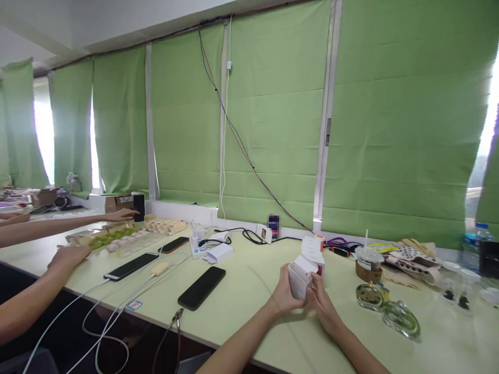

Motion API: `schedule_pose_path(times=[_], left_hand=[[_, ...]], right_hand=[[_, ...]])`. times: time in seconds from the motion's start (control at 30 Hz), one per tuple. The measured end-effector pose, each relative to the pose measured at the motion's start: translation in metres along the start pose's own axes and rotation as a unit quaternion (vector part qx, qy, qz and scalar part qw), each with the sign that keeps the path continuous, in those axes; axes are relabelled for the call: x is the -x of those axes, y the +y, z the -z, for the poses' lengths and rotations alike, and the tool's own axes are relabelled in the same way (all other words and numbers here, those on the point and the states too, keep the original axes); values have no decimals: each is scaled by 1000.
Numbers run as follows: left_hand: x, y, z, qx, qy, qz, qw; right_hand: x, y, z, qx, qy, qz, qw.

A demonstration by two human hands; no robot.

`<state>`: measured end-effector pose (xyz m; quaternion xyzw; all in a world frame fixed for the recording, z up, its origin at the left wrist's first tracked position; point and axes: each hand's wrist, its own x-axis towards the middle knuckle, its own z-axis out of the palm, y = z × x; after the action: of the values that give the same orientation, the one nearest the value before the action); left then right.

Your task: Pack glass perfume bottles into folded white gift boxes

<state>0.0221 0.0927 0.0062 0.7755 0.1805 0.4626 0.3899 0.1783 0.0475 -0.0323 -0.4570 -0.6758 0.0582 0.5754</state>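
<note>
The left hand (286, 296) and right hand (324, 306), half curled, held a white box (299, 281) over the table (249, 283); handling it seemed the present step, and the next move probably called for steady grip.

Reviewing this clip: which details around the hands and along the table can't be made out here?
All in the head view:
1. Print on the white box: too small to read; the left hand and right hand cover parts of it.
2. Box interior: hidden by its walls.
3. Upright phone's screen: partly pixelated.
4. Co-worker's arms: cut off by the left edge.
</note>
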Motion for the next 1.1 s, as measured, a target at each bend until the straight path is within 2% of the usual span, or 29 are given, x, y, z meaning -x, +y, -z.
schedule_pose_path(times=[0.2, 0.3, 0.37, 0.47, 0.53, 0.7, 0.87, 0.97, 1.1], left_hand=[[-5, -3, 7, 88, -20, 121, 989], [-5, 1, 9, 107, -36, 135, 984], [-5, 4, 9, 116, -44, 129, 984], [-5, 6, 9, 140, -63, 112, 982], [-5, 6, 9, 151, -78, 107, 980], [-5, 6, 10, 160, -110, 98, 976], [-4, 10, 9, 179, -129, 73, 973], [-3, 9, 7, 180, -115, 56, 975], [-1, 4, 5, 156, -81, 67, 982]], right_hand=[[-7, -7, 13, 93, 93, 76, 988], [-7, -10, 20, 133, 133, 110, 976], [-7, -14, 23, 156, 127, 146, 969], [-8, -22, 27, 191, 74, 236, 950], [-9, -26, 28, 187, 60, 266, 944], [-9, -28, 28, 145, 123, 213, 958], [-9, -26, 25, 147, 119, 205, 960], [-9, -27, 22, 150, 130, 207, 958], [-8, -29, 22, 153, 127, 219, 955]])
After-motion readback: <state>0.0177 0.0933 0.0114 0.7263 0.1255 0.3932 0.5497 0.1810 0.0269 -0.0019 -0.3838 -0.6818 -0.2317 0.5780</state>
